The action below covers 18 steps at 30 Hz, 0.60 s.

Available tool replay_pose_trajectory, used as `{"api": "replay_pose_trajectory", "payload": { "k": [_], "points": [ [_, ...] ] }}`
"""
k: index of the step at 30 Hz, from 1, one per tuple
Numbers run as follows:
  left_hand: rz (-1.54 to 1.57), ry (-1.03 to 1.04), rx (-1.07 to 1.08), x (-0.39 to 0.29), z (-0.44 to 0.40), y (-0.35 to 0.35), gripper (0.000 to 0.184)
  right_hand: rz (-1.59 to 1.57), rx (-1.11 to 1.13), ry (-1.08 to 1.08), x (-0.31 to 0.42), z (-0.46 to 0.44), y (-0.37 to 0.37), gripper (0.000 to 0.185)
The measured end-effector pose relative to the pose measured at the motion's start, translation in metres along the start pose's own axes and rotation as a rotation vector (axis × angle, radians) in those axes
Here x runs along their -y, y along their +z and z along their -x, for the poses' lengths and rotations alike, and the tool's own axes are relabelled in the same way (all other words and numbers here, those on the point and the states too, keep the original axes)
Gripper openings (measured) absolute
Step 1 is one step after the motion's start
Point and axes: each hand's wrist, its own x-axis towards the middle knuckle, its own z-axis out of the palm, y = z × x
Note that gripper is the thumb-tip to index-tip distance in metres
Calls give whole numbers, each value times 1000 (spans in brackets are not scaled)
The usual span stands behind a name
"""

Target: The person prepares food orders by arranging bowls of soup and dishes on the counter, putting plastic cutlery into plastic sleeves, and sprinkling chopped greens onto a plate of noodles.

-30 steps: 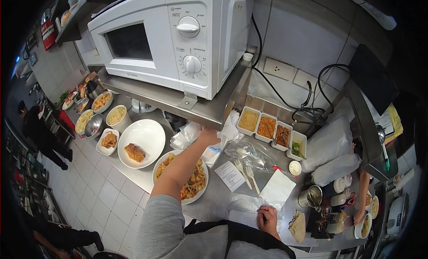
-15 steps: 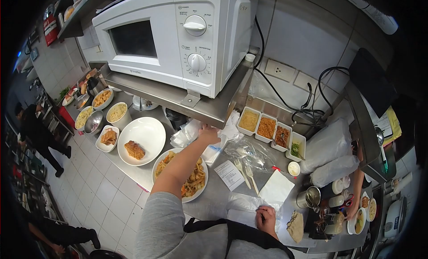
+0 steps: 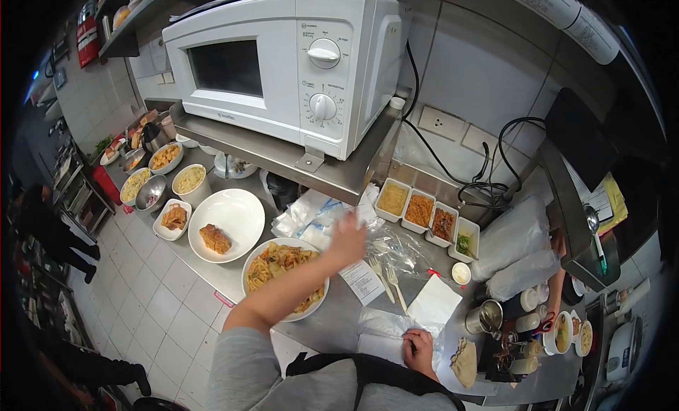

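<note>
Steel counter [image 3: 322,330] ran below the microwave [image 3: 283,50]. Left hand [image 3: 349,238] blurred beside far plastic bags [image 3: 311,214]; opening, grip untellable. Right hand [image 3: 419,349] half-curled on near clear plastic [image 3: 382,323], hold unclear. Left forearm [image 3: 296,285] crossed noodles [image 3: 279,260]; best kept high.

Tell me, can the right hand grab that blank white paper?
Probably yes: the blank white paper lies just beyond the right hand, and nothing seems to stand between them.
</note>
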Motion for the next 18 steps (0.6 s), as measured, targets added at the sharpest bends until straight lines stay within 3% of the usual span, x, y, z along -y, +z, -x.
{"api": "replay_pose_trajectory", "payload": {
  "k": [3, 4, 6, 8, 9, 13, 18],
  "points": [
    [449, 523, -22, -66, 79, 4, 46, -17, -26, -13, 3, -2, 4, 14],
    [615, 597, 5, -88, 105, 30, 49, -23, -38, -24, 3, -2, 8, 14],
    [592, 669, 107, -118, 150, 58, 53, -52, 8, -67, 3, 0, 16, 21],
    [542, 578, 89, -122, 166, 66, 55, -69, 55, -80, -1, 0, 24, 26],
    [517, 530, 79, -120, 169, 68, 57, -4, 152, -90, 0, 3, 17, 37],
    [359, 450, 43, -110, 178, 65, 52, 263, 287, -30, 11, 9, -12, 47],
    [212, 242, 82, -115, 180, 66, 45, 199, 296, -10, -11, 5, -29, 45]
  ]
}}
